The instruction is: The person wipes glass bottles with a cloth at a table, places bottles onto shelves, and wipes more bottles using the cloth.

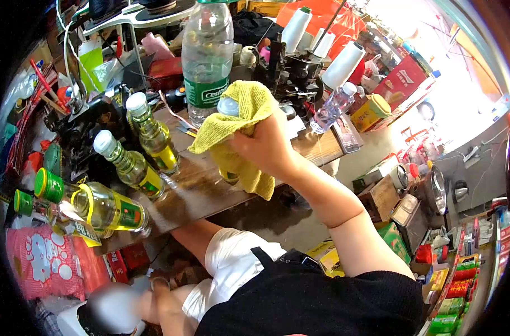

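My right hand (266, 143) is closed around a yellow-green cloth (250, 103), which drapes over a glass bottle. The bottle's pale cap (228, 106) pokes out of the folds, and its lower end shows below them; the middle is hidden. Left of the cloth stand two similar bottles with white caps, a nearer one (133, 168) and a farther one (154, 134). A large clear plastic bottle (207, 61) with a green label rises just behind the cloth. What seems to be my left hand (161, 297) is low by my leg, its fingers unclear.
Green-capped bottles (112, 207) crowd the left end of the wooden table (210, 196). Behind are a dark sewing machine (300, 70) and white thread cones (344, 64). A clear bottle (333, 107) and a phone (347, 137) are at the right end. A pink bag (45, 263) lies lower left.
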The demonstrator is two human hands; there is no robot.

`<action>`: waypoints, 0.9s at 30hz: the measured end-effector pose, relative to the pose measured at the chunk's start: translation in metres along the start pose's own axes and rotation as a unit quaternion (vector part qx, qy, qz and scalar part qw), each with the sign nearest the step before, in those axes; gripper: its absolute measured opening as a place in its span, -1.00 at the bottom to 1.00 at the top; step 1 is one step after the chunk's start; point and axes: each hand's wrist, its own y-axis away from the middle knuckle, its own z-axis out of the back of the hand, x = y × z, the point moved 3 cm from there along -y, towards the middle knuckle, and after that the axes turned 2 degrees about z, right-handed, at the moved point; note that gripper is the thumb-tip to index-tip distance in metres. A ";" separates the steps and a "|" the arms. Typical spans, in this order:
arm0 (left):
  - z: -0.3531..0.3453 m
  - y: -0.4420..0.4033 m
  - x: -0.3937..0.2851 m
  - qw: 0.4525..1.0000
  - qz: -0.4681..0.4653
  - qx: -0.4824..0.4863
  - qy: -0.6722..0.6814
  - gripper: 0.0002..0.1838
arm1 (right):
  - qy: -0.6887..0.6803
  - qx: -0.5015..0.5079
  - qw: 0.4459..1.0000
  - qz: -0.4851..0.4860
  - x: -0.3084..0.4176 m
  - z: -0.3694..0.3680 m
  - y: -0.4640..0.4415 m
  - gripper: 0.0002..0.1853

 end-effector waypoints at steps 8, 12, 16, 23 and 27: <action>0.003 -0.004 -0.004 1.000 0.003 0.014 -0.008 -0.41 | -0.033 -0.004 0.999 -0.014 -0.008 0.003 0.005 -0.58; 0.003 -0.005 -0.003 1.000 0.003 0.015 -0.006 -0.41 | -0.002 -0.019 1.000 -0.013 0.000 0.008 0.007 -0.62; -0.003 -0.014 -0.005 1.000 0.001 0.015 -0.007 -0.40 | -0.005 0.012 1.000 -0.017 -0.009 0.007 0.013 -0.54; 0.001 -0.012 -0.003 1.000 -0.001 0.023 -0.006 -0.39 | 0.037 0.023 0.999 0.030 -0.006 0.012 0.014 -0.48; 0.000 -0.015 -0.003 1.000 -0.002 0.026 -0.001 -0.38 | 0.020 0.023 0.999 0.010 -0.011 0.010 0.016 -0.50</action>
